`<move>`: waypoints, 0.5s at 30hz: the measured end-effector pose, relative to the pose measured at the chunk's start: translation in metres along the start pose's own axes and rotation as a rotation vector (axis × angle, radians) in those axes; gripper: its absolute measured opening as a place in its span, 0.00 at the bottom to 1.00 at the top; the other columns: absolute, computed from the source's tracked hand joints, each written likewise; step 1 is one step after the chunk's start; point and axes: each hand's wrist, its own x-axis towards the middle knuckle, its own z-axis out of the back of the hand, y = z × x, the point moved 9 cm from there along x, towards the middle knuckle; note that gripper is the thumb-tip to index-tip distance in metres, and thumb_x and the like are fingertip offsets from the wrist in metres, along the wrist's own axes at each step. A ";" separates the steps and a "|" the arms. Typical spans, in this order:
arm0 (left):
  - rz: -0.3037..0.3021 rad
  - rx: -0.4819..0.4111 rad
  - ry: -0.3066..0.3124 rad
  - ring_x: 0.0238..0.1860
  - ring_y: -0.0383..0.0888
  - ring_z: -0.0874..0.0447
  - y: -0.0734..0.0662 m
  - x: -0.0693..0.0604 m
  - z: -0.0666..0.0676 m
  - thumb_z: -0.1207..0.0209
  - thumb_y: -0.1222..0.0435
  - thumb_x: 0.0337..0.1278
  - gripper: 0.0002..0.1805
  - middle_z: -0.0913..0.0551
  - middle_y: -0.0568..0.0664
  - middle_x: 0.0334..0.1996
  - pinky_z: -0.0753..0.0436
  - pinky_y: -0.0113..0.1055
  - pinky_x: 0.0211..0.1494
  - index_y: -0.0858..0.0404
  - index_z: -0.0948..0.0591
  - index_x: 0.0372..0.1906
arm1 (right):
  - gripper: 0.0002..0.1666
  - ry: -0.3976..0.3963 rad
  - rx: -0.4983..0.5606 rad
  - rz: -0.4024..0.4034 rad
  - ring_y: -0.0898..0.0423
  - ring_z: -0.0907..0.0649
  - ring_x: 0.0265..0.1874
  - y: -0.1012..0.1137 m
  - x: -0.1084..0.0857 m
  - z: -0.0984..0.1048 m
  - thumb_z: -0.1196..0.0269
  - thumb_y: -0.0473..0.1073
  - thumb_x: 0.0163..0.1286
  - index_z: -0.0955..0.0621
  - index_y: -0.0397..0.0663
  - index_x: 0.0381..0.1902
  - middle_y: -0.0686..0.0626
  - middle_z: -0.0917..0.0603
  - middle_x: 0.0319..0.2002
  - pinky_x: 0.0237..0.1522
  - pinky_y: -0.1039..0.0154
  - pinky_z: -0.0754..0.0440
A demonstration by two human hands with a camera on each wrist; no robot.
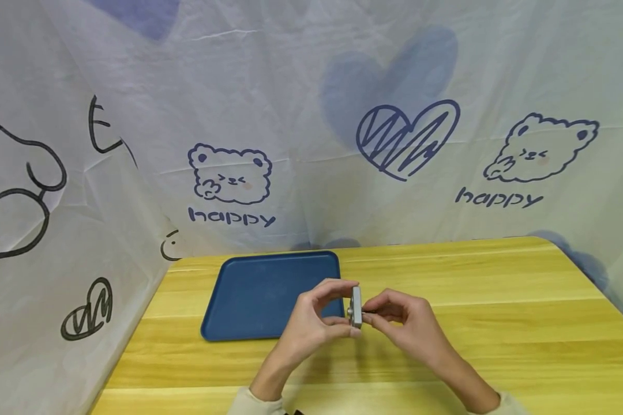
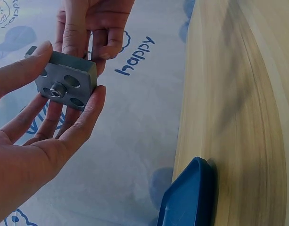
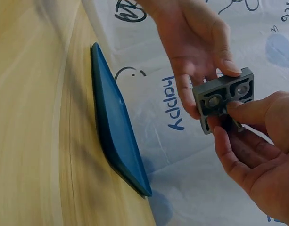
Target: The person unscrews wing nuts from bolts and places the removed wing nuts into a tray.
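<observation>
My left hand (image 1: 311, 320) grips a square grey metal block (image 1: 356, 308) by its edges, thumb on one side and fingers on the other. In the left wrist view the block's face shows several round holes and a socket-head bolt (image 2: 58, 89) sticking out. The block's other face, in the right wrist view, has recessed pockets and round bosses. Close against that face, my right hand (image 1: 407, 320) pinches a small metal screw (image 3: 239, 126) between thumb and fingers. Most of the screw is hidden by the fingertips; whether it enters the block I cannot tell.
A shallow blue tray (image 1: 270, 297) lies on the yellow wood-grain table (image 1: 488, 305), behind and left of the hands. A white printed cloth (image 1: 301, 115) hangs along the table's back and left sides.
</observation>
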 end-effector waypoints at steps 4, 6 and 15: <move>-0.002 -0.001 -0.002 0.64 0.54 0.24 0.000 0.000 0.001 0.26 0.81 0.47 0.36 0.23 0.58 0.60 0.11 0.49 0.53 0.63 0.20 0.64 | 0.09 -0.010 -0.035 0.083 0.56 0.10 0.36 0.006 -0.001 -0.001 0.29 0.30 0.66 0.14 0.46 0.41 0.49 0.11 0.39 0.39 0.59 0.09; -0.001 -0.003 -0.001 0.65 0.54 0.24 0.000 0.000 0.001 0.26 0.81 0.46 0.36 0.24 0.58 0.60 0.11 0.49 0.53 0.63 0.20 0.64 | 0.09 -0.012 -0.042 0.096 0.57 0.11 0.36 0.006 -0.001 -0.001 0.29 0.29 0.65 0.14 0.47 0.41 0.50 0.11 0.39 0.39 0.60 0.09; -0.003 -0.008 0.001 0.66 0.54 0.25 0.000 0.000 0.000 0.27 0.83 0.45 0.36 0.24 0.59 0.60 0.11 0.49 0.53 0.64 0.20 0.64 | 0.07 0.033 -0.026 -0.023 0.55 0.11 0.38 -0.005 0.000 -0.002 0.30 0.35 0.69 0.14 0.49 0.43 0.50 0.12 0.41 0.41 0.60 0.09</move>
